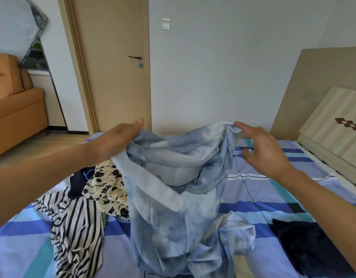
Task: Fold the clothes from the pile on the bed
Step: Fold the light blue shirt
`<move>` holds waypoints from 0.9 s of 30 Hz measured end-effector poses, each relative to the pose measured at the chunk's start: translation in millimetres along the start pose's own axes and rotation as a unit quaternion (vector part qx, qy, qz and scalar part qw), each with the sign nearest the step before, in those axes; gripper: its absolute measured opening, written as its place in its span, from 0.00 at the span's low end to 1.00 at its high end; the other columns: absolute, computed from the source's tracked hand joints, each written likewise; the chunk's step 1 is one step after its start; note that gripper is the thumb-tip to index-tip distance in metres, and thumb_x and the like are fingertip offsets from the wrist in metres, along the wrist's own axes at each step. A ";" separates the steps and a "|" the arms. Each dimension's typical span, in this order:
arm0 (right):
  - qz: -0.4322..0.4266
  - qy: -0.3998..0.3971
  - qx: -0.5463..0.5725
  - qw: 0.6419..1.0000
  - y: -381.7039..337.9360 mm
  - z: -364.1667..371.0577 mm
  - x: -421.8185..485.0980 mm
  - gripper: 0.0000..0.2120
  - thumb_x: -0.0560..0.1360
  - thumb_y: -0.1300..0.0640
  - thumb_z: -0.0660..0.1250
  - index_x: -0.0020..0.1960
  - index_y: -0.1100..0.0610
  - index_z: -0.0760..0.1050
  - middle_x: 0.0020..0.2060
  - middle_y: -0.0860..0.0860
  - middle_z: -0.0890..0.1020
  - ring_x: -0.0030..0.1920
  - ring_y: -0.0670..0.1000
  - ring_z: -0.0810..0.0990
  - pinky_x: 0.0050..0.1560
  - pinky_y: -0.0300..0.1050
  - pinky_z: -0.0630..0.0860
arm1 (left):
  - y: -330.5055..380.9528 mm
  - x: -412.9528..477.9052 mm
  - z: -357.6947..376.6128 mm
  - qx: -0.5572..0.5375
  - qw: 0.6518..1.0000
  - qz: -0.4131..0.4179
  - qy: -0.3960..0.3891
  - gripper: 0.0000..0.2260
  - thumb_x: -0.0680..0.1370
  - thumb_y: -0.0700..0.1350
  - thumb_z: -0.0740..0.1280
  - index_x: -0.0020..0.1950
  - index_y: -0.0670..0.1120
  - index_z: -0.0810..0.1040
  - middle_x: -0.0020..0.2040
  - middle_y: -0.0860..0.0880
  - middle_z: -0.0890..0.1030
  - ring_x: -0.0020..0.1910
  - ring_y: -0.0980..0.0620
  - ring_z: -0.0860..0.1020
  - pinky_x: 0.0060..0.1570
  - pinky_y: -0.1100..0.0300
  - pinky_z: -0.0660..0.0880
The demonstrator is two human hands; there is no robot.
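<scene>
2 hands hold 1 pale blue tie-dye cotton garment (173, 197) up over the middle of the bed; its lower part trails onto the sheet toward the near edge.

Left hand (117, 139): fingers curled into the upper left edge of the cloth, thumb on top, gripping it.

Right hand (263, 151): fingers spread and mostly straight, index fingertip at the raised upper right corner of the cloth. Cannot tell whether it pinches the fabric or only touches it.

Pile lies toward the left edge of the bed, touching the lifted garment:
- 1 black-and-white striped garment (77, 227), nearest
- 1 cream fabric printed with black flowers (109, 189), behind it
- 1 dark navy piece (79, 181), partly buried

1 flat black garment (301, 245) lies apart near the right edge. 1 thin black cable (251, 197) runs across the blue, teal and lilac striped bed sheet (273, 207).

Beyond the far edge: beige wooden door (113, 77), white wall switch (165, 23), orange sofa (12, 109) at left.
</scene>
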State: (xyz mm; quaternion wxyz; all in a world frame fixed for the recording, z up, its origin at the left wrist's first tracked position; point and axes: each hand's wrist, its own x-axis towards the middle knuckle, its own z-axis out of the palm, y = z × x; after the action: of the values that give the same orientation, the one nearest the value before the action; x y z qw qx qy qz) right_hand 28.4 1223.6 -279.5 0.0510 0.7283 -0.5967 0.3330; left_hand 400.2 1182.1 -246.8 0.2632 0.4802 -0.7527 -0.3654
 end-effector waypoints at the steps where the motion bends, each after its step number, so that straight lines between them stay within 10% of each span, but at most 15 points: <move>1: -0.026 -0.002 -0.071 0.997 3.8 6.8 -2.5 0.39 0.69 0.69 0.73 0.77 0.57 0.64 0.67 0.52 0.75 0.63 0.52 0.76 0.73 0.50 0.63 | 2.9 -5.1 1.7 0.102 0.993 0.052 -0.041 0.37 0.65 0.80 0.59 0.57 0.51 0.77 0.49 0.48 0.84 0.48 0.53 0.83 0.53 0.52 0.78; 5: -0.023 0.048 -0.171 0.984 14.9 25.4 -6.3 0.46 0.67 0.52 0.80 0.77 0.61 0.61 0.74 0.58 0.69 0.77 0.55 0.62 0.78 0.57 0.52 | -5.3 -11.3 20.9 0.555 0.821 0.114 -0.070 0.35 0.63 0.68 0.74 0.61 0.56 0.62 0.51 0.58 0.73 0.44 0.58 0.76 0.41 0.61 0.72; 8: -0.005 0.103 -0.145 0.984 9.3 39.9 -5.7 0.43 0.67 0.52 0.80 0.75 0.62 0.64 0.72 0.59 0.71 0.74 0.57 0.66 0.77 0.57 0.56 | -7.5 -6.2 36.0 0.665 0.733 0.143 -0.018 0.21 0.75 0.53 0.69 0.62 0.53 0.64 0.50 0.54 0.76 0.43 0.52 0.79 0.35 0.57 0.71; 12: 0.005 0.190 -0.077 0.979 5.2 45.5 -2.2 0.21 0.65 0.67 0.75 0.57 0.59 0.79 0.53 0.56 0.82 0.56 0.58 0.79 0.59 0.51 0.74 | 6.9 -2.6 32.1 0.545 0.824 0.149 0.043 0.05 0.77 0.46 0.65 0.52 0.54 0.76 0.42 0.56 0.78 0.41 0.52 0.76 0.39 0.58 0.66; 16: 0.066 0.177 0.004 0.982 9.4 44.7 -1.9 0.10 0.65 0.72 0.70 0.41 0.59 0.79 0.40 0.51 0.82 0.39 0.52 0.79 0.39 0.38 0.66 | 10.5 -1.5 20.0 0.240 0.965 0.105 0.025 0.05 0.79 0.42 0.67 0.43 0.44 0.78 0.39 0.47 0.81 0.36 0.46 0.77 0.39 0.48 0.73; 19: 0.141 0.153 0.222 0.953 5.3 46.0 -4.7 0.05 0.73 0.68 0.64 0.39 0.62 0.73 0.36 0.49 0.75 0.38 0.46 0.73 0.41 0.37 0.68 | 8.7 -0.3 14.3 0.094 0.993 0.064 0.027 0.12 0.79 0.46 0.66 0.43 0.37 0.77 0.35 0.43 0.76 0.33 0.47 0.69 0.37 0.52 0.66; 23: 0.326 0.033 0.522 0.788 5.2 48.1 -1.4 0.09 0.84 0.63 0.54 0.52 0.60 0.73 0.33 0.51 0.78 0.31 0.47 0.76 0.33 0.40 0.75 | 7.3 -1.3 9.8 -0.052 0.997 0.031 0.045 0.26 0.67 0.56 0.69 0.44 0.32 0.72 0.39 0.44 0.72 0.37 0.47 0.67 0.41 0.51 0.62; 27: 0.335 0.003 0.470 0.817 -4.8 50.6 -1.1 0.14 0.78 0.58 0.62 0.34 0.60 0.70 0.26 0.55 0.74 0.30 0.54 0.71 0.33 0.44 0.73 | 0.2 -0.2 5.8 -0.108 0.993 0.046 0.025 0.25 0.69 0.53 0.68 0.47 0.29 0.71 0.43 0.43 0.72 0.42 0.46 0.67 0.44 0.49 0.62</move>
State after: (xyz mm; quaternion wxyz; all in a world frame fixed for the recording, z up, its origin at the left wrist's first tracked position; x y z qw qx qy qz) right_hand 54.1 1202.0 -317.6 -0.4099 0.4182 -0.5747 0.5717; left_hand 395.9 1184.0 -250.2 0.3489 0.4229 -0.7232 -0.4200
